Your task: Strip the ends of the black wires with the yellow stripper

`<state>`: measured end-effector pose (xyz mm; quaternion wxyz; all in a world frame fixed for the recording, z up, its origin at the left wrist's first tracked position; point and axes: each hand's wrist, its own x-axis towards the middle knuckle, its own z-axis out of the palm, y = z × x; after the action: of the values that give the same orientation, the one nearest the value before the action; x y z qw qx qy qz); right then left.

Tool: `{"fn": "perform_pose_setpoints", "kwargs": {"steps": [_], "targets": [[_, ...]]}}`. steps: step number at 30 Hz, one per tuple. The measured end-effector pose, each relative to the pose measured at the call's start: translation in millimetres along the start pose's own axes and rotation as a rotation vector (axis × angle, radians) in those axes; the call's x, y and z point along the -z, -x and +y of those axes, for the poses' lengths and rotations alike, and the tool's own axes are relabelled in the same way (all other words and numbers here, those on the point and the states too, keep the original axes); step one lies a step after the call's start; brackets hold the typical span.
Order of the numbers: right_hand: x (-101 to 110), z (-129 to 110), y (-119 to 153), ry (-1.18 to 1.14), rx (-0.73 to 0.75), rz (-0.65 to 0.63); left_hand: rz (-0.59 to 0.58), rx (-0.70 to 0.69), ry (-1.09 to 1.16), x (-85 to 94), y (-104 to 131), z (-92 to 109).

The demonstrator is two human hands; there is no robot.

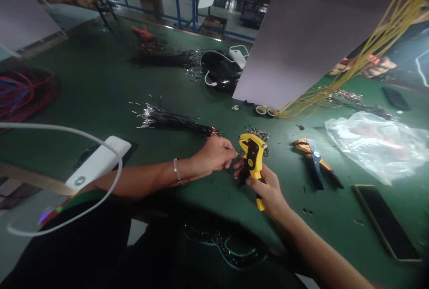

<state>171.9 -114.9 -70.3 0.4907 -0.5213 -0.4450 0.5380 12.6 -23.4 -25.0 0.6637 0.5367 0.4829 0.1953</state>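
My right hand is wrapped round the handles of a yellow and black wire stripper, its head pointing up and away from me. Just left of the tool, my left hand is closed in a pinch with the fingertips close to the jaws. Whatever lies between those fingertips is too small to make out. Behind my left hand a bundle of black wires lies on the green table, with bright ends at the left and copper-coloured ends near my knuckles. Small metal terminals are heaped behind the stripper head.
A second wire stripper, orange and dark blue, lies at right beside a clear plastic bag and a phone. Yellow wires hang over a grey panel. At left are a white power bank and its cable. Another person's hands are beyond.
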Motion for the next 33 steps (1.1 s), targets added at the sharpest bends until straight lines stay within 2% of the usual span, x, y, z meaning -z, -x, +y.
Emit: {"fn": "perform_pose_setpoints", "kwargs": {"steps": [4, 10, 19, 28, 33], "targets": [[-7, -9, 1, 0.113, -0.026, 0.003, 0.013, -0.017, 0.007, -3.7, 5, 0], [-19, -17, 4, 0.251, -0.014, 0.026, -0.025, -0.136, 0.012, -6.4, 7, -7], [-22, -4, 13, 0.421, 0.095, 0.060, -0.077, -0.173, -0.081, -2.6, 19, -3], [-25, 5, 13, 0.560, 0.241, 0.161, -0.076, -0.178, -0.140, -3.9, 24, 4], [-27, 12, 8, 0.594, 0.286, 0.229, -0.084, -0.205, -0.157, -3.2, 20, -1]]}}
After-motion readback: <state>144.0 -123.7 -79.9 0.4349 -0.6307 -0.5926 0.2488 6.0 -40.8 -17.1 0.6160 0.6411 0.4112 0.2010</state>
